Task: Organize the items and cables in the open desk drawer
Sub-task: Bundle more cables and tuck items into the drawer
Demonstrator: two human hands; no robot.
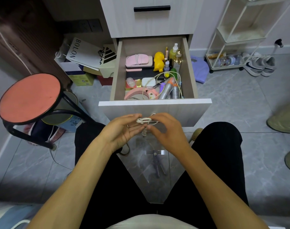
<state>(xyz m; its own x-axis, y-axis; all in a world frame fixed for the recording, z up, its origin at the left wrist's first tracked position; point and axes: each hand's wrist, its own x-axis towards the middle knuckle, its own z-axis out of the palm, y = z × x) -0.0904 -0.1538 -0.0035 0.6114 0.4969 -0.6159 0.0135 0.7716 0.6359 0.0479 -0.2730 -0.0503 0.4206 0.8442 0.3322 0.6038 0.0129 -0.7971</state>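
Note:
The open drawer (155, 101) holds a pink case, a yellow duck toy (158, 61), small bottles, a white box, silver spray cans (167, 89) and a loose cream cable (172, 75) looped over them. In front of the drawer, above my lap, both hands work a coiled white cable (143, 120). My left hand (122, 131) pinches the bundle between thumb and fingers. My right hand (167, 129) pinches the cable's end beside it, with the plug hanging below.
A stool with an orange seat (29, 97) stands at my left. Boxes and paper bags (85, 61) are stacked left of the drawer. A white wire rack (231, 47) and sneakers are at the right. Purple scissors (157, 164) lie on the floor between my knees.

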